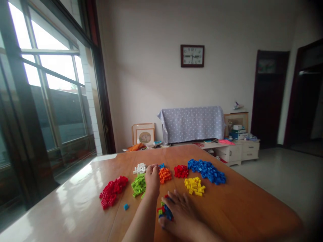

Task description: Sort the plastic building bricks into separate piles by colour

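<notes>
My left hand (152,178) is closed above the table, between the lime green blocks (138,186) and the orange blocks (165,175). Its fingertips point away from me, and whatever they pinch is hidden. White blocks (139,168) lie just past it on the left, and a few blue ones (162,166) show behind the orange heap. Closer to me, my right hand (180,210) rests with spread fingers over a small mixed pile of toy building blocks (161,211) in red, green and blue, partly covering it.
Red blocks (113,191) lie at the left, with one lone blue block (126,207) nearby. A second red heap (181,171), a yellow heap (194,186) and a large blue heap (207,170) sit right of centre on the wooden table (242,205). A low white cabinet (234,153) stands beyond.
</notes>
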`<move>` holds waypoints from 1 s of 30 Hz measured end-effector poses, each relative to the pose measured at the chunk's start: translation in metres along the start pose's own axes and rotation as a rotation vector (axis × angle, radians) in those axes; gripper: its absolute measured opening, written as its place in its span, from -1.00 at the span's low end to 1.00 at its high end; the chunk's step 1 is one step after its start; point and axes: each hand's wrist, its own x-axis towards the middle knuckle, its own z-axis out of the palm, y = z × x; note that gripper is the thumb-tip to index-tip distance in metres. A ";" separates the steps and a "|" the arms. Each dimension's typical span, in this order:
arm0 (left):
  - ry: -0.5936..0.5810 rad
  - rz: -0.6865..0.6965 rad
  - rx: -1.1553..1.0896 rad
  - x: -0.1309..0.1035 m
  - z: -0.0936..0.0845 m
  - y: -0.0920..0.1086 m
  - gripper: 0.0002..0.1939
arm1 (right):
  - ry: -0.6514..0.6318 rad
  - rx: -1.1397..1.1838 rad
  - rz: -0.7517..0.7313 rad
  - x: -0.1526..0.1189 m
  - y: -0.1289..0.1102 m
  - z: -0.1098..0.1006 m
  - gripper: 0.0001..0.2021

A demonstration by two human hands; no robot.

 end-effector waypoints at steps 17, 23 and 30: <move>-0.617 0.152 0.556 -0.111 -0.057 0.012 -0.48 | 0.193 -0.018 0.028 0.000 -0.003 0.008 -0.47; -0.690 0.153 0.698 -0.107 -0.055 0.007 -0.30 | 0.275 0.074 0.067 0.006 0.008 0.009 -0.55; -0.752 0.196 0.736 -0.105 -0.059 0.006 0.09 | 0.437 0.438 0.047 0.018 0.034 0.017 -0.52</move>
